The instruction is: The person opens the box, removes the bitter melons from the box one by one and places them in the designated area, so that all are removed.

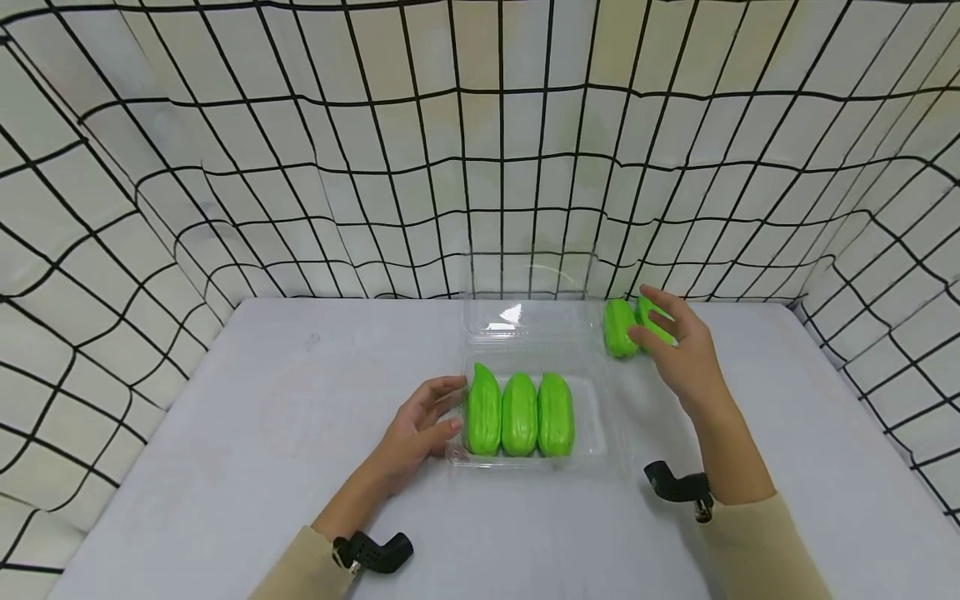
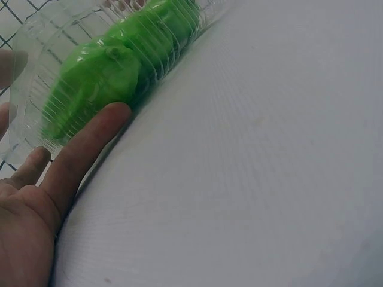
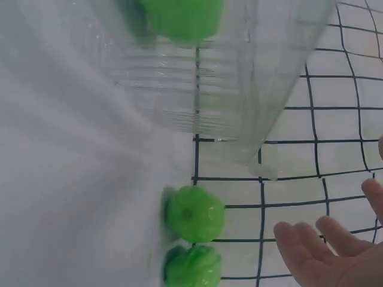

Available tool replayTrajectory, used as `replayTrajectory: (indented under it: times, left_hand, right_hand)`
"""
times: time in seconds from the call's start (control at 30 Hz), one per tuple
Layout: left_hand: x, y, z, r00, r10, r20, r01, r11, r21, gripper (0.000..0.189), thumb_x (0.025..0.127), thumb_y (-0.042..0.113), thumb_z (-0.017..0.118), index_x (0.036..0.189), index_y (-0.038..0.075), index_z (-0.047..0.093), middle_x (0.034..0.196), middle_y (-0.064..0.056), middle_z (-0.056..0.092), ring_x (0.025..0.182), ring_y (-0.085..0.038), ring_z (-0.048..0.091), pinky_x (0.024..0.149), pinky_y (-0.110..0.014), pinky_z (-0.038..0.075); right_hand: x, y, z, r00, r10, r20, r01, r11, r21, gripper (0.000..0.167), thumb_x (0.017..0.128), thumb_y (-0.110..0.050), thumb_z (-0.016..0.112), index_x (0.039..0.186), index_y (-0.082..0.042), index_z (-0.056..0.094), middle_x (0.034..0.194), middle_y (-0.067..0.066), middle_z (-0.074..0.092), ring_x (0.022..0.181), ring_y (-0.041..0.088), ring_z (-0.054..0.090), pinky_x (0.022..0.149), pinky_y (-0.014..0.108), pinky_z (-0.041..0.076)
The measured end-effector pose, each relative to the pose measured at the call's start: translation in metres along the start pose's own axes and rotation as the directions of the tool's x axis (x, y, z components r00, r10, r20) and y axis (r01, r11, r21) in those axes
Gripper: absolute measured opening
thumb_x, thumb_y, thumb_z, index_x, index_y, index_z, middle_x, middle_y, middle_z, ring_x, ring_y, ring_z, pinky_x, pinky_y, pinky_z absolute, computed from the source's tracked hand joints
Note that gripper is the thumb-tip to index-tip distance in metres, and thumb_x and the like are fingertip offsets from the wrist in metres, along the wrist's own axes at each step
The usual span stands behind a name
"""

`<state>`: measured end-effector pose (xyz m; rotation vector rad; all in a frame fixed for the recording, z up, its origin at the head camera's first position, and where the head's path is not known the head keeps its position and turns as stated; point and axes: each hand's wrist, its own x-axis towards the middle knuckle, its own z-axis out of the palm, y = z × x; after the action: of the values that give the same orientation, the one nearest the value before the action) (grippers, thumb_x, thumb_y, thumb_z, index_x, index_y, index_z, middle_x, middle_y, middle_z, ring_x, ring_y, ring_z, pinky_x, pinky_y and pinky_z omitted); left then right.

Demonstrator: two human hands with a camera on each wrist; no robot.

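Gourds (image 1: 556, 415), or glossy moulded replicas of them, lie three abreast in the left and middle part of a clear plastic clamshell (image 1: 591, 412), its lid (image 1: 487, 321) open on the far side. Two more gourds (image 1: 619, 329) lie beside the lid, to its right, on the white tabletop (image 1: 262, 433). The left hand (image 1: 416, 425) is unclenched, its digits resting along the clamshell's left wall without gripping it. The right hand (image 1: 678, 350) is also loose, spread just beside the outside pair and grasping nothing; the right wrist view shows a gap to them.

Each gourd looks light and fairly firm, with a smooth skin that may slip under fingertips, so a thumb-and-finger pinch across the plump middle seems safer than one at the narrowing ends. The clamshell seems thin, springy and light enough to slide; a flat, gentle touch on its wall should steady it, while squeezing could buckle it.
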<state>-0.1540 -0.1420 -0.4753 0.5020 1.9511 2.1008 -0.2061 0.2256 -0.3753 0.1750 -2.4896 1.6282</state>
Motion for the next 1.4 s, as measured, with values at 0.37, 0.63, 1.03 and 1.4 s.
replayTrajectory:
  times: [0.37,0.63,1.03,1.4]
  left_hand:
    - [-0.003,-0.002,0.001,1.000,-0.011,0.005,0.011,1.000,0.015,0.056,0.097,0.010,0.060,0.148,0.007,0.035,0.161,-0.010,0.029,0.150,-0.037,0.023,0.100,-0.035,0.050]
    - [-0.004,-0.004,0.000,0.999,-0.033,0.000,0.033,0.999,0.000,0.056,0.098,0.009,0.059,0.148,0.007,0.034,0.162,-0.010,0.027,0.151,-0.036,0.022,0.097,-0.035,0.053]
    - [-0.003,-0.002,0.001,1.000,-0.018,-0.001,0.018,1.000,-0.007,0.056,0.098,0.007,0.059,0.148,0.006,0.034,0.162,-0.010,0.028,0.150,-0.037,0.022,0.095,-0.036,0.054]
    - [-0.001,-0.001,0.001,1.000,0.002,0.003,-0.002,1.000,0.004,0.056,0.097,0.007,0.058,0.148,0.004,0.034,0.161,-0.012,0.028,0.150,-0.039,0.022,0.095,-0.034,0.054]
  right_hand:
    - [-0.015,-0.007,0.024,0.983,-0.027,0.181,0.031,0.999,-0.022,0.058,0.096,-0.026,0.067,0.149,-0.033,0.044,0.159,-0.005,0.034,0.143,0.029,0.039,0.103,0.063,0.044]
    - [-0.017,-0.003,0.039,0.958,-0.016,0.285,0.022,1.000,-0.018,0.058,0.095,-0.030,0.068,0.148,-0.034,0.044,0.158,-0.004,0.036,0.143,0.032,0.040,0.103,0.061,0.045]
    - [-0.021,-0.006,0.046,0.930,-0.016,0.367,0.038,0.998,-0.051,0.058,0.095,-0.030,0.067,0.147,-0.038,0.043,0.157,-0.008,0.035,0.141,0.033,0.042,0.102,0.061,0.046]
    - [-0.024,-0.005,0.054,0.885,-0.020,0.465,0.058,0.996,-0.067,0.061,0.094,-0.027,0.069,0.148,-0.033,0.041,0.159,-0.005,0.032,0.142,0.042,0.038,0.100,0.062,0.047]
